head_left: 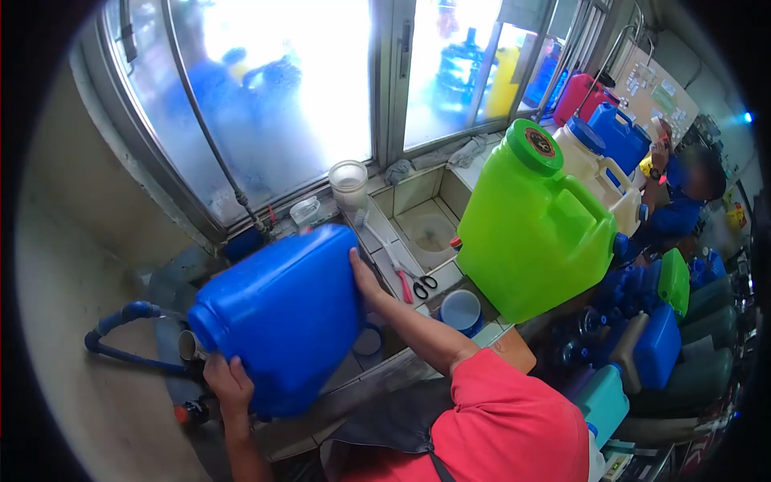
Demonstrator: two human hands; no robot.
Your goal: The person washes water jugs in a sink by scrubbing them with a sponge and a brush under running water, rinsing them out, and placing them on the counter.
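A big blue water container (pixel 277 309) is held tilted between my hands, its neck pointing to the lower left. My left hand (pixel 229 384) grips it by the neck end, fingers partly hidden. At the opposite end, my right hand (pixel 365 277) presses on the container's base. Right of it, on the tiled counter, lie scissors (pixel 424 286) with black handles and a brush (pixel 385 245) with a pink-tipped handle. A green water container (pixel 530 233) stands upright on the counter's right side, with a cream container (pixel 598 173) behind it.
A tiled basin (pixel 426 229) is sunk into the counter, near a white tub (pixel 348 183). A blue pipe (pixel 120 345) bends out at the left wall. On the right, a co-worker in blue (pixel 679 213) is near several containers. Windows (pixel 265 104) line the back.
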